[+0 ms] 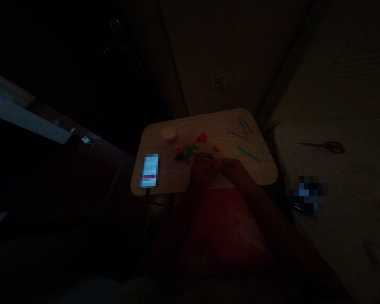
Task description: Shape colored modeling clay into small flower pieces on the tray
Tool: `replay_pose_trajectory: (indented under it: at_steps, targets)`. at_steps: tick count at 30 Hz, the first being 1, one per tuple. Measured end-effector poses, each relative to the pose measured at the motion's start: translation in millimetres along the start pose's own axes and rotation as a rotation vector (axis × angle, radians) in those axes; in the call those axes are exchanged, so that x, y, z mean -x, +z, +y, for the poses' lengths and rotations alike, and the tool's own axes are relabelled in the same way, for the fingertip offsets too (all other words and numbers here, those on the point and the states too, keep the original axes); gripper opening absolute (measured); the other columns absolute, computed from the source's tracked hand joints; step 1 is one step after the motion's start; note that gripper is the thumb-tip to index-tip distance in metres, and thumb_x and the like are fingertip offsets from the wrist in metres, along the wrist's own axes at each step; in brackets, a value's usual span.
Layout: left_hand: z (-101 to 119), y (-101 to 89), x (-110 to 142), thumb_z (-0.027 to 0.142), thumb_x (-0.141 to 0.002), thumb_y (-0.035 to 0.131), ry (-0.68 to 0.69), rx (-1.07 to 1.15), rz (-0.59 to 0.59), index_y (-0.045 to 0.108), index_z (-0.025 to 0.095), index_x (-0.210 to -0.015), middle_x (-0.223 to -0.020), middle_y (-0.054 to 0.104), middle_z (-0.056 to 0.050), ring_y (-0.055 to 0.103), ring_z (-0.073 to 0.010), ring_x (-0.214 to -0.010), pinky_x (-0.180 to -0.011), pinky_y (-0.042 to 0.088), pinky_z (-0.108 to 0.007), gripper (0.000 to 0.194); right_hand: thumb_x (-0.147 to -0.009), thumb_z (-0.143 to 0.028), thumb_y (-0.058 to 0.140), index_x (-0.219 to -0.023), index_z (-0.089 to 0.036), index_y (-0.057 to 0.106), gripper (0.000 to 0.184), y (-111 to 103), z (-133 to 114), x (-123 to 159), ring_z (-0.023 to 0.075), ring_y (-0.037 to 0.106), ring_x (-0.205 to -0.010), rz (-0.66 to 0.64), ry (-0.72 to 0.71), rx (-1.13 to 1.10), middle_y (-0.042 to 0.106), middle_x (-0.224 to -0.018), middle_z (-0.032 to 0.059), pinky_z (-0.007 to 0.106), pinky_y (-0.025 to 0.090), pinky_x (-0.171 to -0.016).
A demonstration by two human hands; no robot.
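Note:
Both of my hands meet over the near edge of a small wooden table (164,181). My left hand (203,169) and my right hand (234,169) are closed around a small orange lump of modelling clay (218,165), partly covered by the fingers. Just beyond them lies a yellow-orange clay piece (219,147). Left of that sit a red clay piece (202,137), a green clay shape with several arms (191,153), a pink piece (179,149) and a dark piece (179,156). Dim light hides the finer detail.
A white cup (169,135) stands at the table's back left, and a lit phone (150,171) lies at its left. Blue-green sticks (243,126) and a blue-green clay knife (248,153) lie right. Scissors (331,146) rest on the surface beside the table.

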State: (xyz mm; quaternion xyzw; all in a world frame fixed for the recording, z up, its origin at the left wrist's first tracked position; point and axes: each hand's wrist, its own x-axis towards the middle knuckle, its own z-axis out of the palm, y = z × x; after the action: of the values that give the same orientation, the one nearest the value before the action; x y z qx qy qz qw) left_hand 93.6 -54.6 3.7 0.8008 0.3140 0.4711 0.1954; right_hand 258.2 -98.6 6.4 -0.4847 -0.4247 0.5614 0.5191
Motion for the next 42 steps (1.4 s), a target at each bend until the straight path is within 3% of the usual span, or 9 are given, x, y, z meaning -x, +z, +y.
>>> replay_pose_trajectory:
  at_steps: [5, 11, 15, 19, 24, 29, 36, 42]
  targets:
    - [1, -0.7, -1, 0.033, -0.097, 0.071, 0.048, 0.007, 0.032, 0.073, 0.021, -0.093, -0.103, 0.067, -0.006, 0.066, -0.0182, -0.095, -0.085, 0.057, -0.034, 0.013, -0.073, -0.058, 0.085, -0.084, -0.02, 0.081, 0.039, 1, -3, 0, 0.0227, 0.07, -0.082, -0.005, -0.005, 0.015, 0.079, -0.085, 0.0053, 0.036, 0.054, -0.081]
    - [0, 1.2, 0, 0.038, -0.097, 0.07, -0.008, -0.01, -0.005, 0.073, 0.022, -0.1, -0.107, 0.065, -0.007, 0.066, -0.0195, -0.099, -0.089, 0.057, -0.037, 0.017, -0.076, -0.052, 0.083, -0.09, -0.021, 0.076, 0.035, 0, 3, 1, 0.0213, 0.07, -0.082, 0.068, -0.094, 0.054, 0.078, -0.088, 0.0045, 0.035, 0.055, -0.079]
    - [1, -2.2, 1, 0.033, -0.098, 0.063, -0.011, 0.019, -0.032, 0.07, 0.021, -0.113, -0.112, 0.065, -0.009, 0.065, -0.0239, -0.107, -0.097, 0.055, -0.043, 0.021, -0.083, -0.041, 0.076, -0.099, -0.022, 0.075, 0.024, -8, 3, 5, 0.0236, 0.071, -0.088, 0.208, -0.298, 0.364, 0.078, -0.098, 0.0071, 0.038, 0.056, -0.082]
    - [-1, -5.2, 1, 0.028, -0.097, 0.056, -0.024, 0.033, -0.018, 0.068, 0.02, -0.114, -0.112, 0.066, -0.01, 0.064, -0.0251, -0.108, -0.1, 0.054, -0.044, 0.022, -0.089, -0.028, 0.068, -0.106, -0.021, 0.077, 0.021, -18, 0, 7, 0.0286, 0.07, -0.099, 0.209, -0.516, 0.779, 0.076, -0.104, 0.0118, 0.045, 0.056, -0.092]
    - [-6, 0.8, -1, 0.017, -0.094, 0.056, -0.076, -0.066, -0.166, 0.073, 0.021, -0.109, -0.107, 0.07, -0.008, 0.064, -0.0239, -0.106, -0.098, 0.054, -0.041, 0.023, -0.093, -0.023, 0.061, -0.115, -0.019, 0.079, 0.029, -23, 5, 4, 0.0309, 0.068, -0.099, 0.145, -0.536, 1.014, 0.074, -0.105, 0.0153, 0.046, 0.056, -0.089]
    - [-6, 5.4, 0, 0.015, -0.092, 0.064, -0.088, -0.118, -0.271, 0.077, 0.021, -0.102, -0.102, 0.072, -0.007, 0.064, -0.0236, -0.102, -0.096, 0.053, -0.04, 0.018, -0.092, -0.027, 0.064, -0.126, -0.017, 0.073, 0.037, -23, 10, 5, 0.0328, 0.07, -0.106, 0.148, -0.546, 0.988, 0.076, -0.116, 0.0159, 0.05, 0.054, -0.097]
    - [-5, 4.2, 1, 0.012, -0.091, 0.064, -0.061, -0.124, -0.286, 0.077, 0.022, -0.102, -0.114, 0.071, -0.007, 0.064, -0.0236, -0.111, -0.103, 0.052, -0.042, 0.02, -0.095, -0.034, 0.063, -0.104, -0.018, 0.077, 0.023, -21, 7, 9, 0.0289, 0.073, -0.094, 0.242, -0.47, 0.83, 0.08, -0.103, 0.0136, 0.045, 0.057, -0.088]
    - [-1, 3.0, -1, 0.014, -0.093, 0.06, -0.024, -0.137, -0.286, 0.074, 0.021, -0.106, -0.118, 0.073, -0.008, 0.063, -0.0246, -0.114, -0.105, 0.05, -0.044, 0.021, -0.095, -0.033, 0.062, -0.105, -0.021, 0.079, 0.023, -21, 4, 10, 0.0287, 0.074, -0.099, 0.224, -0.432, 0.78, 0.081, -0.107, 0.0121, 0.046, 0.056, -0.093]
